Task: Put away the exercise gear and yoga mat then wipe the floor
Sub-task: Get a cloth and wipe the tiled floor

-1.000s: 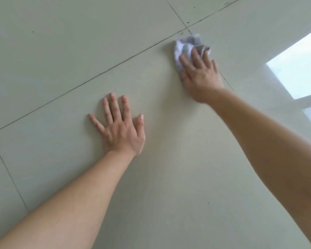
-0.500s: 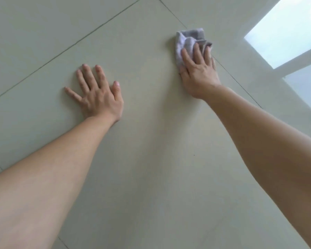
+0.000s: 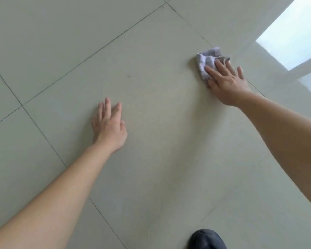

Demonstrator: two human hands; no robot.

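Pale grey-green tile fills nearly the whole view: a glossy floor (image 3: 151, 177) of large square slabs, seen from above and close. Thin dark grout lines (image 3: 97, 49) cross it on the diagonal; two of them meet at the left and two more near the top edge. At the upper right the sheen gives back a bright bluish-white patch of light (image 3: 294, 33), split by a paler bar, like a window mirrored in the glaze.

Two bare forearms reach in from the lower corners. The left hand (image 3: 109, 128) lies palm down over the middle tile, its fingers straight and close together, holding nothing; whether the palm bears on the tile or sits just above it cannot be told. The right hand (image 3: 226, 85) is well apart from it, farther out and to the right, beside a grout line. Its fingers are stretched out and fanned, pressing flat on a crumpled pale lilac-grey cloth (image 3: 206, 60). The cloth lies bunched on the floor under the fingertips and sticks out beyond them; the little finger reaches past the cloth's edge over bare tile.

At the bottom edge a dark rounded shape (image 3: 206, 239) pokes in, cut off by the frame. A tiny dark speck (image 3: 129, 76) sits on the tile between the two hands.
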